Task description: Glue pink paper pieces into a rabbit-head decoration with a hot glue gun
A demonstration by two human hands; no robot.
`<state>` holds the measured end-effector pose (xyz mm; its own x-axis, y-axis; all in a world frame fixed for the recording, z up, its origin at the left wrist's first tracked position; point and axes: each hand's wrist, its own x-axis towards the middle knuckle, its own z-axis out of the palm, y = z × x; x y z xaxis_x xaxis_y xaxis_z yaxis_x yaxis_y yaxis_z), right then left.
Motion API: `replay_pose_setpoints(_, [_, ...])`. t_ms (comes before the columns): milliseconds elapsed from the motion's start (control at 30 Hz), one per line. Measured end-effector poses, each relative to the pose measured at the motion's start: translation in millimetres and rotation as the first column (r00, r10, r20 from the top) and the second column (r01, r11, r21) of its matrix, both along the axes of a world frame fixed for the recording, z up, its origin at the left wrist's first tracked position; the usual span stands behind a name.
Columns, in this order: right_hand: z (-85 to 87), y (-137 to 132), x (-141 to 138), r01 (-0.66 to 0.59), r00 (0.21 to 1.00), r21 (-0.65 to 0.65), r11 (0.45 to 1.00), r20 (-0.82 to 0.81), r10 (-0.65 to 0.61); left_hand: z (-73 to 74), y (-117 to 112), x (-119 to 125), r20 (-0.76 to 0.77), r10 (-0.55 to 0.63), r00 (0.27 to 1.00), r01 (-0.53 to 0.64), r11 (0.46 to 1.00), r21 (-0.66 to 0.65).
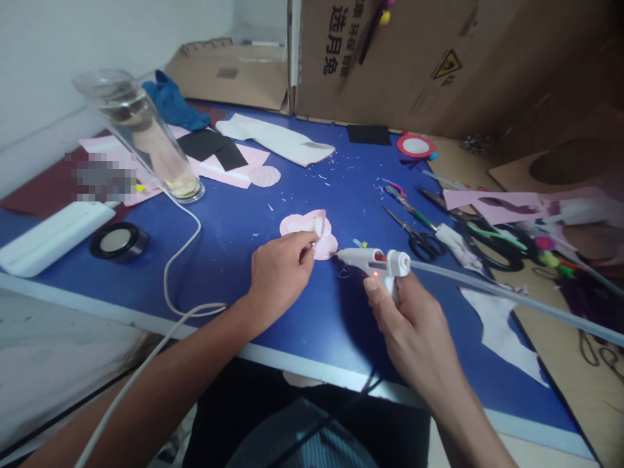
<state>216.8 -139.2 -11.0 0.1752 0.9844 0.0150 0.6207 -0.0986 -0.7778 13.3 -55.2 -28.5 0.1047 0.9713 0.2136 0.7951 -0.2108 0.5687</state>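
Striped clothing, cut off below hands, R hand curled round hot-glue gun, long axis crosswise, nozzle twd L hand, pinching part-hidden pink flower cutout

Bare forearms — black clothing, dark bluish stripes.

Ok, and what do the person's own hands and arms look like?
The left hand and right hand are both ungloved. The left forearm and right forearm show no sleeves as far as the picture reaches, and I see no watch or bracelet. Dark clothing shows between the arms.
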Motion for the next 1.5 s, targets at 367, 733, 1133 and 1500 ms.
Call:
replay_pose_setpoints(367, [1.4,5,0,0.006,1.000,0.028,1.000,-0.013,-0.006,0.4,0,0,0.000,-0.014,1.000,0.014,1.000,0.006])
replay_pose_setpoints(733, [-0.4,8,1,0.020,1.000,0.024,1.000,0.005,-0.020,-0.4,-1,1,0.003,-0.023,1.000,0.023,0.999,0.027])
replay_pose_setpoints(1133, [-0.8,2,2,0.010,1.000,0.007,1.000,-0.021,-0.010,-4.6,-2,0,0.013,-0.040,0.999,0.039,0.996,0.077])
replay_pose_setpoints(1500, [-1.5,-9,9,0.170,0.967,0.005,0.985,-0.193,-0.165,-6.1,4,-1,0.011,-0.087,0.996,0.086,0.995,0.057])
